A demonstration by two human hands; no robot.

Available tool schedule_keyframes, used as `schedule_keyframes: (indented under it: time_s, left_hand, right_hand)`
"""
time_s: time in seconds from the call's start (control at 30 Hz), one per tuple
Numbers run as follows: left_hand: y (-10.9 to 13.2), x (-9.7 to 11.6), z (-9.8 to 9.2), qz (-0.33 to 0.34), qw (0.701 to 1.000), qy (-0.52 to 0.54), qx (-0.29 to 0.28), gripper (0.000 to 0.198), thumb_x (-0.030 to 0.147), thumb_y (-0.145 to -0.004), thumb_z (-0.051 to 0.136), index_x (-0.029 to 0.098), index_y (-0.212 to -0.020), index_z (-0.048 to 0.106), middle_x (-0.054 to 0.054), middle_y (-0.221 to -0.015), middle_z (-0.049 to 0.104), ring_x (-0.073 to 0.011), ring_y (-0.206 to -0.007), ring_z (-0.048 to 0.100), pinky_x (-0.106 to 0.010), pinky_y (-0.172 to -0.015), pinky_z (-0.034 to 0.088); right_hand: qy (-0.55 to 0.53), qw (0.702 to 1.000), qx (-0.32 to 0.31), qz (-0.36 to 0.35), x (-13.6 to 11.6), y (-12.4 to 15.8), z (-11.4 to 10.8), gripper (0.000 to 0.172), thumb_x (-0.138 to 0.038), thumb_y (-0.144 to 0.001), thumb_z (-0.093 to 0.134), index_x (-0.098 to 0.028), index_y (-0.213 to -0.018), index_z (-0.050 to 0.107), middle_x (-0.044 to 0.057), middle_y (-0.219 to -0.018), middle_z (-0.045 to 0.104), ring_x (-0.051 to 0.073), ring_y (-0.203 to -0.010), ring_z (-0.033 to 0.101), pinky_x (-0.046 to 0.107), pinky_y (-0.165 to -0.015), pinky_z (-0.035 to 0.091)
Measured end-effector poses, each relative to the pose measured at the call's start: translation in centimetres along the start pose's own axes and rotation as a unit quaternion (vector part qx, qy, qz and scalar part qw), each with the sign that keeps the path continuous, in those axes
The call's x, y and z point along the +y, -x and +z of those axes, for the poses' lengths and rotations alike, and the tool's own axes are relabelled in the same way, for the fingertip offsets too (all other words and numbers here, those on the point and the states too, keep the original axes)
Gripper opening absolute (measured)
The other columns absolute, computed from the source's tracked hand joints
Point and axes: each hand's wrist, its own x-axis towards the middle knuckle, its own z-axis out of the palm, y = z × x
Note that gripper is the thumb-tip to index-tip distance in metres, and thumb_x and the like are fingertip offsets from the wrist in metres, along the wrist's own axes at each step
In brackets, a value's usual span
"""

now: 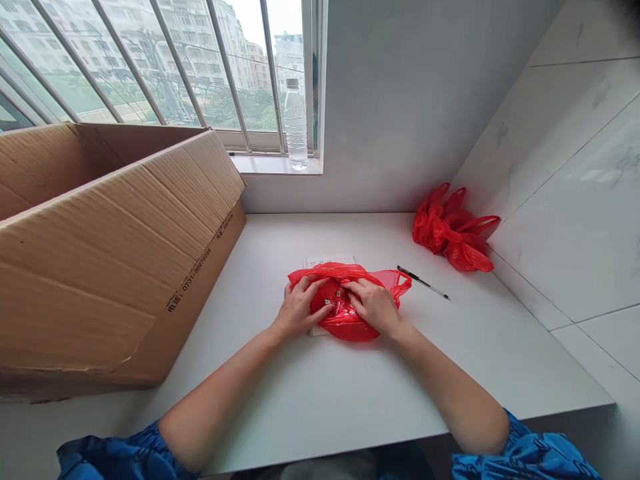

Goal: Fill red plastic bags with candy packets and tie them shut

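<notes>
A red plastic bag [353, 331] lies in front of me on the white table, its mouth spread open. Inside it are shiny red packets [342, 303] with white print, partly covered by the bag's folds. My left hand [299, 308] holds the bag's left side, thumb over the opening and fingers along the rim. On the other side, my right hand [376, 305] has hold of the bag, its fingers reaching over the edge into the mouth. Beneath the bag, a sheet of white paper [330, 260] with faint print sticks out at the back and front left.
A big open cardboard box [125, 267] stands on the left. Right of the bag lies a black pen [423, 281]. Bunched red plastic bags [453, 230] sit in the back right corner by the tiled wall. A water bottle [296, 127] stands on the windowsill.
</notes>
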Motion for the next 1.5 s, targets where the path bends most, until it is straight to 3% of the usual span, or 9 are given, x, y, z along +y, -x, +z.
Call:
schedule_keyframes:
  time_s: [0.17,0.43,0.63,0.77,0.97,1.27,1.5]
  left_hand:
    - [-0.07,0.22,-0.10,-0.002,1.000,0.006,-0.004,0.052,0.045,-0.088,0.062,0.031,-0.137,0.049,-0.009,-0.138,0.052,-0.0304,-0.127,0.049,-0.049,-0.104,0.036]
    - [-0.11,-0.01,-0.24,0.000,1.000,0.013,-0.014,0.053,0.046,-0.087,0.063,0.034,-0.137,0.050,-0.008,-0.138,0.051,-0.0303,-0.128,0.048,-0.051,-0.106,0.036]
    - [-0.12,-0.32,-0.21,0.009,1.000,0.002,-0.029,0.029,0.043,-0.086,0.065,0.032,-0.112,0.067,-0.007,-0.131,0.054,-0.0319,-0.127,0.048,-0.053,-0.107,0.036]
    - [-0.10,-0.39,-0.15,0.004,1.000,0.002,-0.025,0.026,0.043,-0.085,0.066,0.030,-0.107,0.068,-0.008,-0.131,0.053,-0.0317,-0.125,0.050,-0.054,-0.107,0.036]
    - [-0.06,-0.38,-0.09,-0.010,0.999,0.013,-0.036,0.026,0.043,-0.085,0.067,0.031,-0.108,0.067,-0.007,-0.134,0.051,-0.0313,-0.127,0.048,-0.054,-0.107,0.034]
    - [0.11,-0.62,-0.24,0.003,0.999,0.016,-0.042,0.034,0.043,-0.086,0.067,0.034,-0.118,0.063,-0.006,-0.132,0.052,-0.0304,-0.129,0.046,-0.051,-0.107,0.034]
    - [0.06,-0.36,0.09,-0.013,1.000,0.008,-0.027,0.039,0.045,-0.095,0.054,0.032,-0.131,0.053,-0.006,-0.135,0.053,-0.0262,-0.128,0.048,-0.045,-0.105,0.036]
  right_hand:
    - [-0.003,1.000,-0.003,-0.011,0.37,-0.10,0.05,0.032,-0.036,-0.100,0.047,-0.029,-0.126,0.065,0.004,-0.101,0.069,0.019,-0.086,0.066,0.027,-0.066,0.045]
    - [-0.024,0.999,0.001,-0.024,0.65,-0.19,-0.22,0.027,-0.034,-0.098,0.051,-0.029,-0.117,0.069,0.002,-0.100,0.069,0.017,-0.083,0.065,0.026,-0.066,0.045]
    - [-0.037,0.999,-0.006,-0.022,0.93,-0.38,-0.23,0.025,-0.034,-0.098,0.053,-0.030,-0.114,0.071,0.002,-0.100,0.070,0.017,-0.088,0.066,0.026,-0.071,0.046]
    - [-0.029,0.999,-0.003,-0.028,0.89,-0.33,-0.37,0.025,-0.034,-0.098,0.052,-0.029,-0.114,0.071,0.002,-0.100,0.070,0.017,-0.083,0.065,0.027,-0.068,0.045]
    - [-0.022,0.999,-0.005,-0.023,0.76,0.00,-0.44,0.026,-0.033,-0.097,0.052,-0.028,-0.116,0.068,0.003,-0.102,0.071,0.019,-0.086,0.066,0.027,-0.064,0.044]
    - [-0.028,0.999,-0.033,-0.033,0.75,-0.14,-0.06,0.035,-0.029,-0.097,0.050,-0.026,-0.130,0.062,0.005,-0.106,0.071,0.022,-0.091,0.066,0.030,-0.071,0.049]
    - [-0.020,0.999,-0.030,-0.041,1.03,0.11,0.03,0.030,-0.030,-0.098,0.048,-0.026,-0.122,0.067,0.005,-0.098,0.068,0.020,-0.084,0.066,0.030,-0.071,0.048]
